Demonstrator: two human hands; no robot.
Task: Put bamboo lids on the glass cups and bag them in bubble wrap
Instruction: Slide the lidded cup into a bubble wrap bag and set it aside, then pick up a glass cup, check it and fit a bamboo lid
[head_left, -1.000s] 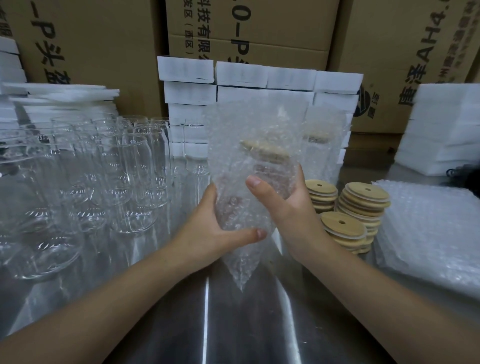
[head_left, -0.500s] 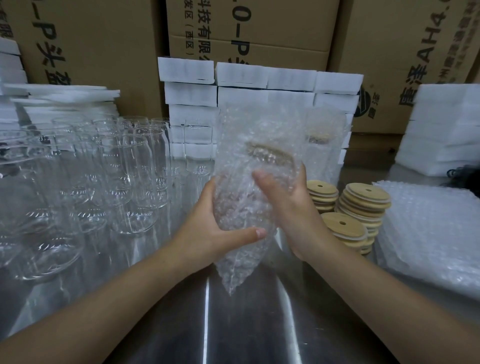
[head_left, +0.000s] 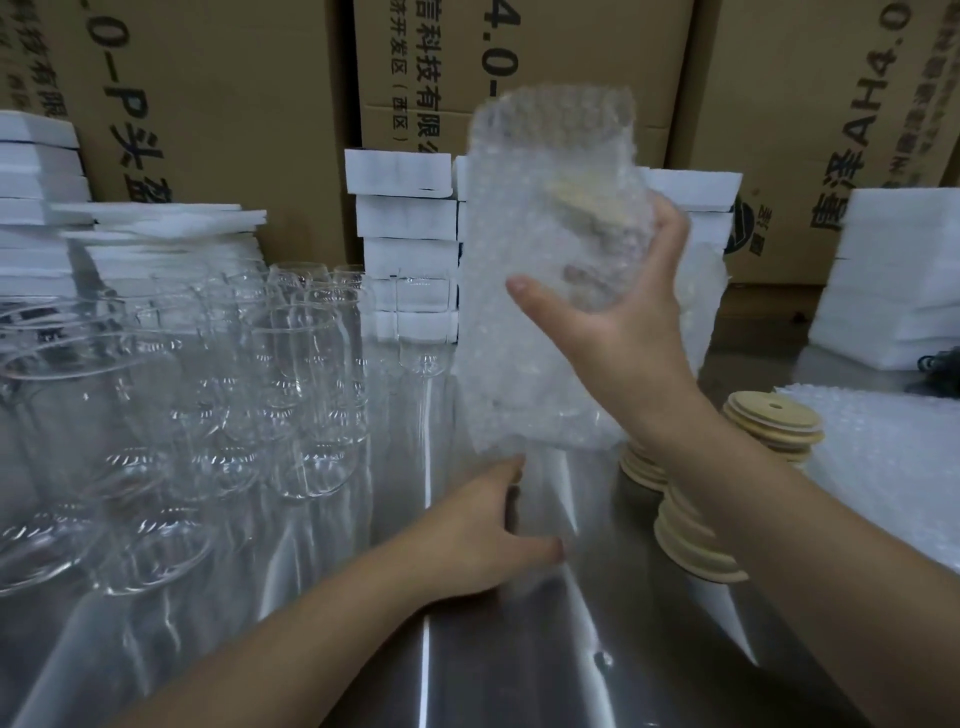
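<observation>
Bubble wrap, cloudy and dimpled, forms a tall bag (head_left: 524, 322) held up above a steel table (head_left: 519, 675). Inside its upper half sits a glass cup (head_left: 582, 265) capped with a pale bamboo lid (head_left: 587, 205). The right hand (head_left: 623, 332) grips the bag around the cup, thumb across the near side and fingers curled behind. The bag's long axis runs nearly upright, lid end up and far, with the slack lower end hanging down toward the left hand (head_left: 478, 540). That hand is low and near, just under the bag's bottom edge, fingers loosely curled. Blur hides whether it pinches the wrap.

The right hand is the one carrying the cup, and the loose end lies closest to the left hand.

Bare glass cups (head_left: 311, 374) crowd the left. Stacked bamboo lids (head_left: 774, 423) and spare bubble bags (head_left: 893, 467) lie on the right.
</observation>
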